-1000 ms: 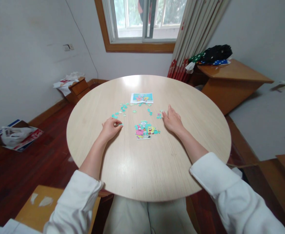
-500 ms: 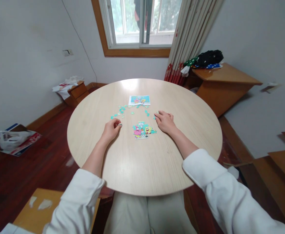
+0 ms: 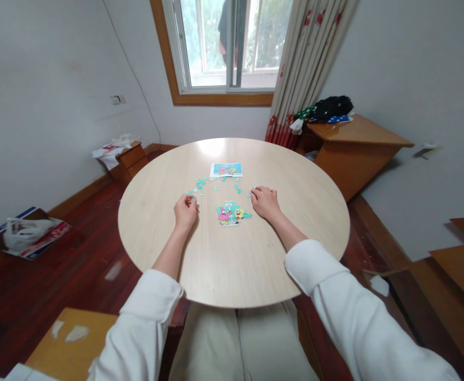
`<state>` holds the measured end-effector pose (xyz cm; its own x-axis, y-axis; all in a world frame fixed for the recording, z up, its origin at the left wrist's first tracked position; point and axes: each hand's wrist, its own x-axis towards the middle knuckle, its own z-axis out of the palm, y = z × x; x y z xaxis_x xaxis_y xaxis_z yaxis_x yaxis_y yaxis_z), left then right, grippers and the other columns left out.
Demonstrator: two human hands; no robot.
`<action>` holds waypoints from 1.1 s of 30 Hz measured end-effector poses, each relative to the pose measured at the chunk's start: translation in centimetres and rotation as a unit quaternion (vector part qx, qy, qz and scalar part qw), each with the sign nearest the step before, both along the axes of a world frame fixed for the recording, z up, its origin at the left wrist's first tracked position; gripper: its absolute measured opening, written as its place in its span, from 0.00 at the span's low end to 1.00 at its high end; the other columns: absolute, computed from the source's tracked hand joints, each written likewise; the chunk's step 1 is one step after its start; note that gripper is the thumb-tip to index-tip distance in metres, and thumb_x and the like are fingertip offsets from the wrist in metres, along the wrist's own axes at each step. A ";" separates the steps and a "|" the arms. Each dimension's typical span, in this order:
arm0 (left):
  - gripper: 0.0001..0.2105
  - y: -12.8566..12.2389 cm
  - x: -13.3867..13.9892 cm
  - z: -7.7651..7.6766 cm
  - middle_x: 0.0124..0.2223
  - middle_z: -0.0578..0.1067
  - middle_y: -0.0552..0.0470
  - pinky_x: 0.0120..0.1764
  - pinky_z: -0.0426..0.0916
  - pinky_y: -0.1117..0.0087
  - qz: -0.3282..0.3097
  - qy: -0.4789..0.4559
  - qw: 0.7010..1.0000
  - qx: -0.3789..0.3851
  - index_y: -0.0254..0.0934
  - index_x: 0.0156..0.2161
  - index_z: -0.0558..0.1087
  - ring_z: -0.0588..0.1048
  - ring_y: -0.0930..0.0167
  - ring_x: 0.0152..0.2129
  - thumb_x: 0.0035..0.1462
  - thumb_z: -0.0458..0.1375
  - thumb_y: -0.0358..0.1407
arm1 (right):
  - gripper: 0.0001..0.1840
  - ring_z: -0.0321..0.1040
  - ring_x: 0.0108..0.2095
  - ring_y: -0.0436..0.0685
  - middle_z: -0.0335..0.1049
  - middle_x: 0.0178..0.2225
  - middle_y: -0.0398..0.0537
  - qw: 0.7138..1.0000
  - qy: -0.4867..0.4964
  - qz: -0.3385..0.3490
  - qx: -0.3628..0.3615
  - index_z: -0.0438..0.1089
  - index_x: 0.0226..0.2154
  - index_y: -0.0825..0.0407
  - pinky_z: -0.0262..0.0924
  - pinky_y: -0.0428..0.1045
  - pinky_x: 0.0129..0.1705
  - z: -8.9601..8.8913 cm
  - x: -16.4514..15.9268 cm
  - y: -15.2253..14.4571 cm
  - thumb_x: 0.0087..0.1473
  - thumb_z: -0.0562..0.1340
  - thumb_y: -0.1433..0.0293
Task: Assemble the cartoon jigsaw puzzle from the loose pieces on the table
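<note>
My left hand (image 3: 186,212) is closed, thumb and fingers pinching a small puzzle piece (image 3: 194,199) just above the table. To the right, my right hand (image 3: 266,202) has its fingers bent together, with small turquoise puzzle pieces showing at the fingertips; it seems to pinch one against the tabletop. Between the hands lies a partly joined jigsaw puzzle (image 3: 229,214) with pink, yellow and turquoise cartoon figures. Loose puzzle pieces (image 3: 200,183) are scattered in an arc beyond it. Behind them is a printed reference picture (image 3: 226,169) with the same figures.
Everything lies on a round pale wooden table (image 3: 232,275). A wooden desk (image 3: 358,143) with cloth on it stands at the back right. On the floor at left are a plastic bag (image 3: 25,233) and flat cardboard; a cardboard box (image 3: 71,336) is near my left elbow.
The view has tilted up slightly. My left hand has turned more upright, keeping its piece. My right hand's fingers have drawn closer together near the loose pieces.
</note>
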<state>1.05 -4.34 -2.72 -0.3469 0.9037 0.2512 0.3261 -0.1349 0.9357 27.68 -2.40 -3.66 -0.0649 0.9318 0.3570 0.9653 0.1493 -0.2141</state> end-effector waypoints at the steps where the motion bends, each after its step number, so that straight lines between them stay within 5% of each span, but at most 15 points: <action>1: 0.02 0.1 0.3 -0.1 0.22 0.68 0.58 0.28 0.65 0.73 0.009 -0.024 1.000 0.002 0.36 0.29 0.68 0.71 0.74 0.18 0.49 0.55 0.28 | 0.19 0.62 0.51 0.62 0.70 0.51 0.58 1.000 0.000 -0.002 0.000 0.73 0.45 0.53 0.47 0.57 0.50 0.0 0.0 0.0 0.62 0.50 0.69; 13: 0.08 3.5 3.8 -0.1 0.23 0.74 0.57 0.31 0.72 0.73 -0.021 -0.279 0.960 -0.001 0.37 0.32 0.61 0.76 0.76 0.20 0.51 0.55 0.23 | 0.18 0.62 0.50 0.63 0.70 0.49 0.58 0.999 0.035 -0.018 0.004 0.74 0.45 0.52 0.49 0.58 0.50 -0.1 0.3 0.5 0.59 0.52 0.71; 24: 0.12 4.8 2.5 -0.2 0.29 0.77 0.51 0.47 0.73 0.59 -0.152 -0.324 0.933 -0.031 0.32 0.34 0.70 0.78 0.73 0.27 0.41 0.63 0.22 | 0.20 0.62 0.48 0.61 0.72 0.45 0.55 0.997 0.081 0.011 0.014 0.77 0.40 0.49 0.48 0.57 0.48 -0.2 0.6 1.7 0.55 0.53 0.78; 33: 0.15 4.3 2.6 0.1 0.30 0.78 0.50 0.50 0.71 0.56 -0.191 -0.316 0.928 -0.056 0.32 0.36 0.71 0.78 0.71 0.28 0.39 0.66 0.23 | 0.20 0.64 0.49 0.61 0.72 0.47 0.55 0.990 0.141 -0.026 0.003 0.76 0.42 0.51 0.50 0.56 0.47 0.3 0.7 1.6 0.57 0.51 0.78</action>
<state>3.63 -0.08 -2.60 -0.0418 0.9991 0.0045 -0.3432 -0.0185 0.9391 28.43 -0.79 -3.35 0.0852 0.9293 0.3593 0.8736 0.1037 -0.4755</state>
